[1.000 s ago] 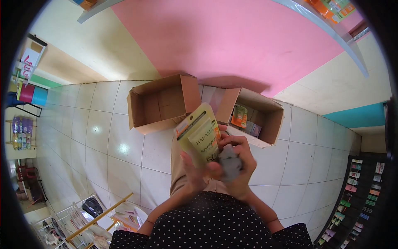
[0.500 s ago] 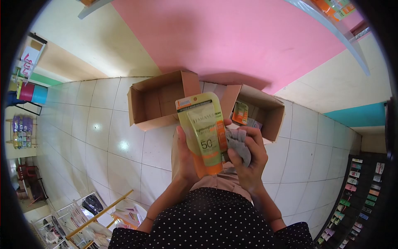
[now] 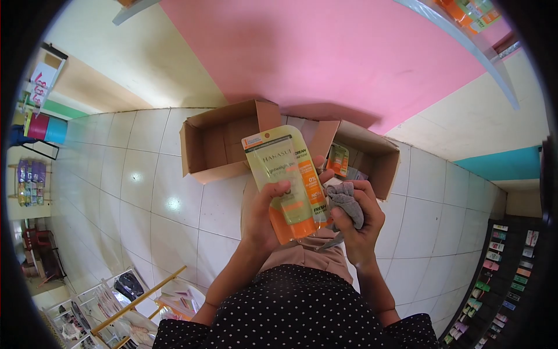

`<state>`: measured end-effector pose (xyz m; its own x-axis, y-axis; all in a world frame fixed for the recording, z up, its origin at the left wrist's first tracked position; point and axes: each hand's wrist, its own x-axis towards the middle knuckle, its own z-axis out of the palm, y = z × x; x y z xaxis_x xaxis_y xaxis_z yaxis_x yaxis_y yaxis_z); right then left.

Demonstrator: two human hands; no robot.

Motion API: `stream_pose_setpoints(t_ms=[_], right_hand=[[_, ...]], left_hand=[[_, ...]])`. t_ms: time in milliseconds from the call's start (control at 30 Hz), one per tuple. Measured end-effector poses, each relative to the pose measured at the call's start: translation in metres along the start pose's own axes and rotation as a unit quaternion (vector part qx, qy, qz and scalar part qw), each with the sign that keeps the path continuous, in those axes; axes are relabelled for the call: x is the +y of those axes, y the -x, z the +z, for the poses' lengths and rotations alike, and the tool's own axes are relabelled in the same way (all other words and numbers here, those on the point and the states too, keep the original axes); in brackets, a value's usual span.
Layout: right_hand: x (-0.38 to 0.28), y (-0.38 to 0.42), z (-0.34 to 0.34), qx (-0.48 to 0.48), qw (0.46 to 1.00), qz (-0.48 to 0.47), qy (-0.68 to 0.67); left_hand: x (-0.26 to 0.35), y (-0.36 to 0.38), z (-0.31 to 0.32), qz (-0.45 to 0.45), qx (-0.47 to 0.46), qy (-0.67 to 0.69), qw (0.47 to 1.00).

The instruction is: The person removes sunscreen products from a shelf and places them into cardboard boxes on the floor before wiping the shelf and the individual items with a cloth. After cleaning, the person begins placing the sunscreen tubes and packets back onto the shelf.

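In front of my body, my left hand (image 3: 262,224) grips a yellow-green and orange sunscreen pack (image 3: 279,160) by its lower left side, thumb across the front. The pack tilts slightly, its printed front facing me. Bunched in my right hand (image 3: 366,224) is a grey cloth (image 3: 344,205), just beside the pack's right edge. Some right fingers reach behind the pack, so whether they touch its back cannot be seen. Beyond my hands, an open cardboard box (image 3: 354,131) on the right holds a similar pack (image 3: 337,160) and other small items.
A second open cardboard box (image 3: 195,129) stands on the tiled floor (image 3: 151,180) at the left, near the pink wall (image 3: 325,52). A curved shelf edge (image 3: 465,49) juts in at upper right. Racks of goods (image 3: 500,279) stand at right, and a white rack (image 3: 104,302) at lower left.
My left thumb has come over the pack's front, and the pack has turned a little. My right hand with the grey cloth has shifted slightly right, away from the pack's front.
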<state>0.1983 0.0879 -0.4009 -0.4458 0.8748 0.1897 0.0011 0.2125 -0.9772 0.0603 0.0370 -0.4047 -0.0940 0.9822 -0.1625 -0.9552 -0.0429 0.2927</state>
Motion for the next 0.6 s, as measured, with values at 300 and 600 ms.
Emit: stream_pose_setpoints(t_ms=[300, 600], right_hand=[[0.007, 0.002, 0.007, -0.070, 0.979, -0.097, 0.168], [-0.005, -0.013, 0.009, 0.018, 0.988, -0.089, 0.129]], left_hand=[[-0.016, 0.010, -0.031, 0.039, 0.037, -0.146, 0.988], [-0.015, 0.009, 0.004, 0.112, 0.093, -0.369, 0.918]])
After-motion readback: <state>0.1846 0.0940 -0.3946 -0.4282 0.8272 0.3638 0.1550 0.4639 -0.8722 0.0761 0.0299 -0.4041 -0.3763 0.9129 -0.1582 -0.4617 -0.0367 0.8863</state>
